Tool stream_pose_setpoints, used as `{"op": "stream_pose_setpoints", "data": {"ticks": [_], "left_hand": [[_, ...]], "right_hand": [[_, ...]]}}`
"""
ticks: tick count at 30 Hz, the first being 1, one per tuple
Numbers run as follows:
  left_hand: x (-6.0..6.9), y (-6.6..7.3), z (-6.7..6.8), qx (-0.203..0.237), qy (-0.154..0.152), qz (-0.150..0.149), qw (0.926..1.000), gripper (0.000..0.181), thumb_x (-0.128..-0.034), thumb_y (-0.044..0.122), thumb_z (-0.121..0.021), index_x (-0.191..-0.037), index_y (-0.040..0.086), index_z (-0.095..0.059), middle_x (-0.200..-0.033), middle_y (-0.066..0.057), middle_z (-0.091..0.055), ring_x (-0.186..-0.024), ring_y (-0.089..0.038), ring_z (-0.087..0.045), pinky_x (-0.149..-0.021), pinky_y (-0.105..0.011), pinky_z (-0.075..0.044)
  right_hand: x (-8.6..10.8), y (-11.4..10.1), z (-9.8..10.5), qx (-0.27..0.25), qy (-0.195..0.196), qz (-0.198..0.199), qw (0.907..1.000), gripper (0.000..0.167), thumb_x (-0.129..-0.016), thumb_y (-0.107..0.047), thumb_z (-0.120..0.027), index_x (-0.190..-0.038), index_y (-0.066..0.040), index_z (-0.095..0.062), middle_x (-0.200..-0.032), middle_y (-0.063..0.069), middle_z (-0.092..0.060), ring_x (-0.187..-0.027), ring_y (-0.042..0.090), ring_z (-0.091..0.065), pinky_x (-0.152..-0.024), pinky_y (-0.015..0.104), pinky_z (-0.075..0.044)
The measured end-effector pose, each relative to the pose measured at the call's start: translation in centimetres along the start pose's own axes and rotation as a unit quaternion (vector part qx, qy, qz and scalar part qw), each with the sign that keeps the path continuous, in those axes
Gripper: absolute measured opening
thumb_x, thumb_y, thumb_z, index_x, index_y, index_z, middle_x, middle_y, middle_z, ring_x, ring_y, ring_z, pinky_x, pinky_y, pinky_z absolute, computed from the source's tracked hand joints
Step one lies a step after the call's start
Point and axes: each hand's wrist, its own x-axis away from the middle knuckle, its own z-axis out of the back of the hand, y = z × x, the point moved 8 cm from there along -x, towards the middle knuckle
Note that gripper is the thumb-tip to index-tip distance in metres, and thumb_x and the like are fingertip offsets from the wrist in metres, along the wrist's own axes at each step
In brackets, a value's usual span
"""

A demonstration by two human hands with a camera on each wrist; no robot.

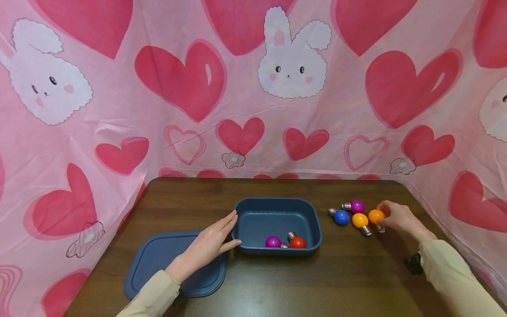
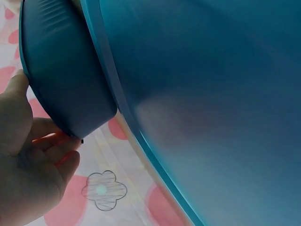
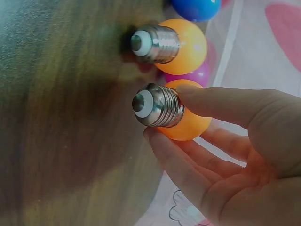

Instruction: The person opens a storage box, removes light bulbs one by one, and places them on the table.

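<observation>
My right hand (image 1: 399, 217) pinches an orange light bulb (image 3: 193, 125) between thumb and fingers at the right side of the table; its metal screw base points toward me. Beside it lie another orange bulb (image 1: 359, 219), a blue bulb (image 1: 341, 217) and a purple bulb (image 1: 358, 206). My left hand (image 1: 210, 242) rests against the left side of a dark blue plastic box (image 1: 253, 222), fingers extended along its wall (image 2: 66, 75). Inside the box, near its front wall, lie a purple bulb (image 1: 273, 241) and a red bulb (image 1: 298, 242).
The box's blue lid (image 1: 154, 257) lies flat on the wooden table (image 1: 285, 281) at the left, partly under my left forearm. A pink cloth (image 1: 245, 105) with hearts and rabbits hangs behind the table and along both sides.
</observation>
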Motion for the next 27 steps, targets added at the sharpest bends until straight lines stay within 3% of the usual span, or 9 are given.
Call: {"op": "stream_pose_setpoints", "data": {"ticks": [16,27], "left_hand": [[0.0,-0.1,-0.2,0.011,-0.008,0.005,0.9999,0.075,-0.0945,0.052,-0.059,-0.149,0.002,-0.043,-0.158,-0.014,-0.04,-0.137,-0.029,-0.052,-0.104,-0.045,-0.051],[0.0,-0.1,0.0,0.012,-0.004,-0.001,0.9999,0.075,-0.0942,0.049,-0.06,-0.149,0.002,-0.043,-0.158,-0.014,-0.04,-0.137,-0.029,-0.052,-0.104,-0.045,-0.052]], "right_hand": [[-0.1,0.5,-1.0,-0.002,-0.022,-0.005,0.9997,0.04,-0.075,-0.016,-0.079,-0.1,0.009,-0.06,-0.092,0.026,-0.067,-0.078,0.032,-0.06,-0.069,0.042,-0.052],[-0.2,0.8,-1.3,-0.001,-0.023,-0.002,0.9997,0.041,-0.075,-0.015,-0.078,-0.101,0.011,-0.06,-0.095,0.029,-0.067,-0.083,0.039,-0.061,-0.078,0.057,-0.052]]}}
